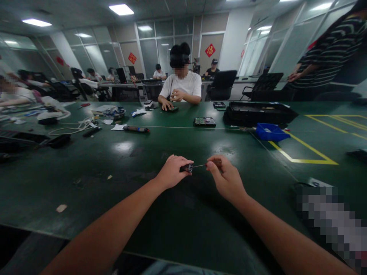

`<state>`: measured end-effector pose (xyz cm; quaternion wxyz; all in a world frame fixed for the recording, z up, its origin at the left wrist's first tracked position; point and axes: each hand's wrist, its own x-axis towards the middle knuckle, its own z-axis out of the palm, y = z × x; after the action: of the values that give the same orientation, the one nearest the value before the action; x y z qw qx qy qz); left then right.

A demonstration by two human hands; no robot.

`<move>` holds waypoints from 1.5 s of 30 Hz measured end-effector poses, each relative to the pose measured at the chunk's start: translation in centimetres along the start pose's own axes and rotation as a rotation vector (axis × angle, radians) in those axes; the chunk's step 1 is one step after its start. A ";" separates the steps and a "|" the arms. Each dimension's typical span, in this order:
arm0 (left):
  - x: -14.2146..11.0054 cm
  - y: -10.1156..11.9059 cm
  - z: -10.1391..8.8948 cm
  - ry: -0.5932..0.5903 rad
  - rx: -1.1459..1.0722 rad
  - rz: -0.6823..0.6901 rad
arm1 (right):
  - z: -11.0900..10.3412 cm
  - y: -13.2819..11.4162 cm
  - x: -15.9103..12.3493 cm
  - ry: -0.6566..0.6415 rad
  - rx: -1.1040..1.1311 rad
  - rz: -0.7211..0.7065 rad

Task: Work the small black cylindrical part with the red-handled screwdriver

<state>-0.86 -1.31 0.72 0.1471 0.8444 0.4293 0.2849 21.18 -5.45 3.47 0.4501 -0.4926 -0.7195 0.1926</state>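
My left hand [172, 172] is closed around a small dark round part [188, 167], its shiny metallic face turned towards the right. My right hand [228, 179] grips a screwdriver [217, 162] by its brownish handle. From the handle a thin shaft runs left to the round part; whether the tip touches it or sits in it, I cannot tell. Both hands are over the middle of the green table [160, 225], and fingers hide much of the dark part.
Across the table a person [181, 84] handles a dark object. A hard drive [205, 122], a black tray [258, 114] and a blue bin [272, 132] lie ahead and right. Left of centre is a dark pen-shaped tool [137, 129], with cables [76, 128] beyond.
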 end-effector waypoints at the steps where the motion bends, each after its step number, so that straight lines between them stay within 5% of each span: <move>1: 0.0 0.0 0.0 -0.006 0.005 0.001 | -0.1 -0.1 0.0 -0.023 -0.011 -0.012; 18: 0.1 -0.8 0.3 -0.022 -0.019 -0.047 | -0.2 -0.3 0.3 -0.134 -0.223 -0.032; 32: 0.0 0.4 -0.3 0.226 -0.258 -0.245 | -0.4 -0.1 0.3 -0.083 -0.224 0.023; 36: 0.0 0.9 -0.7 0.165 -0.217 -0.299 | -0.3 -0.1 0.3 -0.081 -0.219 0.013; 45: -0.1 1.5 0.0 -0.016 0.164 -0.159 | -0.4 0.0 0.1 -0.082 -0.220 -0.001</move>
<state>0.07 -2.22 1.38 0.1033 0.8192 0.5154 0.2295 21.48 -5.49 3.71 0.3635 -0.5303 -0.7543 0.1325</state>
